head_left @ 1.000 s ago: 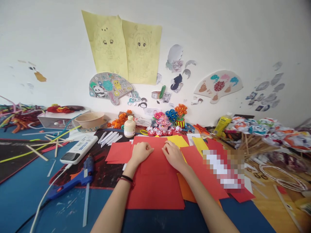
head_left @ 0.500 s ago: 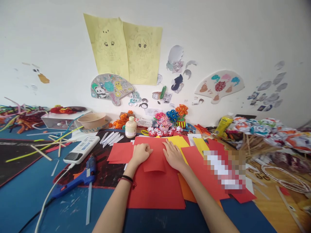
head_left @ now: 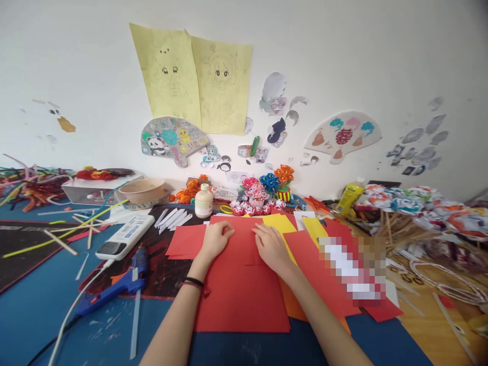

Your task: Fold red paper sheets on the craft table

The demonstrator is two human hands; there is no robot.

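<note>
A smaller piece of red paper [head_left: 252, 254] lies on a large stack of red paper sheets [head_left: 240, 305]; its outline mostly blends into the sheets below. My left hand [head_left: 216, 239] is curled, thumb and fingertips pinched together at the red paper, though what is between them is hard to make out. Across from it, my right hand [head_left: 271, 249] rests over the smaller piece's right side, its fingers extended and slightly bent towards the left. Left of my left hand are small red paper pieces [head_left: 185, 241].
A blue glue gun [head_left: 114, 290] and a white power strip [head_left: 125, 236] are at left. A bottle of cream liquid [head_left: 204, 201] and paper flowers [head_left: 270, 183] stand behind. Yellow card [head_left: 316, 231] and more red sheets [head_left: 324, 274] lie at right, near scissors [head_left: 404, 274].
My left hand has shifted slightly left and its fingers reach lower. My right hand's fingers have bent a little more. The smaller paper's lower edge now shows further right.
</note>
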